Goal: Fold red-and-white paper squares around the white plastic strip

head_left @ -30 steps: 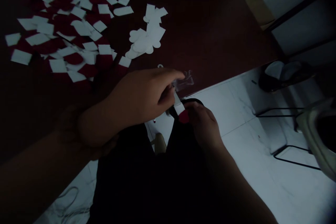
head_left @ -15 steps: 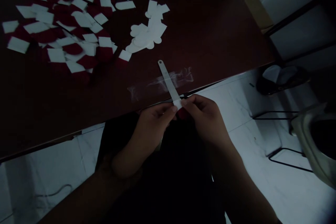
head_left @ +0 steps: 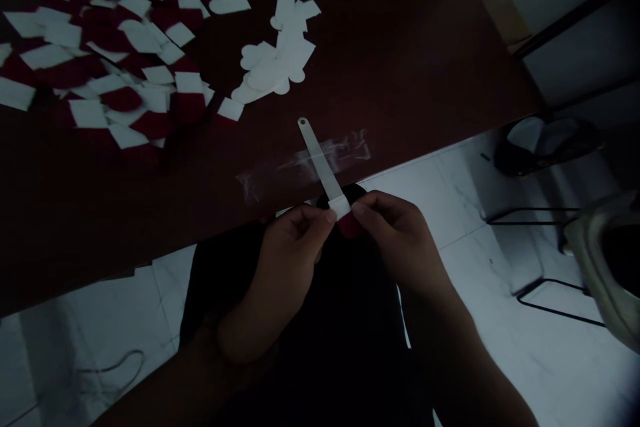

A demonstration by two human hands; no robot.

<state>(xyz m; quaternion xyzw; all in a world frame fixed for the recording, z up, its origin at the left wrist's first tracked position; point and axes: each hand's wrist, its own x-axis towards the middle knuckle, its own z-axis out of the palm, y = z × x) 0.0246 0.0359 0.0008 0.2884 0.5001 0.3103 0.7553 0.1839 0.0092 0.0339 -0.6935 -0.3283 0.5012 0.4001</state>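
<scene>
- Here we are: left hand point(head_left: 295, 247) pinches the red-and-white pouch point(head_left: 341, 207) at its nine o'clock edge, right hand point(head_left: 407, 237) grips it at three.
- The pouch sits at the bench point(head_left: 400, 67) edge; a pale strip point(head_left: 321, 159) runs from it towards eleven.
- Looks like fitting pouch to strip; next calls for an even two-sided pinch.
- Strip's end seems tucked inside, though I can't be sure.

Dim, cool light leaves the desk point(head_left: 400, 67) dark brown with a faint sheen and the trousers point(head_left: 350, 347) near-black. The tiled floor point(head_left: 450, 180) is brightest at right, so light perhaps comes from there. The pale flat strip point(head_left: 324, 170) reads clearly; clear tape point(head_left: 353, 147) glints. The upper-right corner is black.
</scene>
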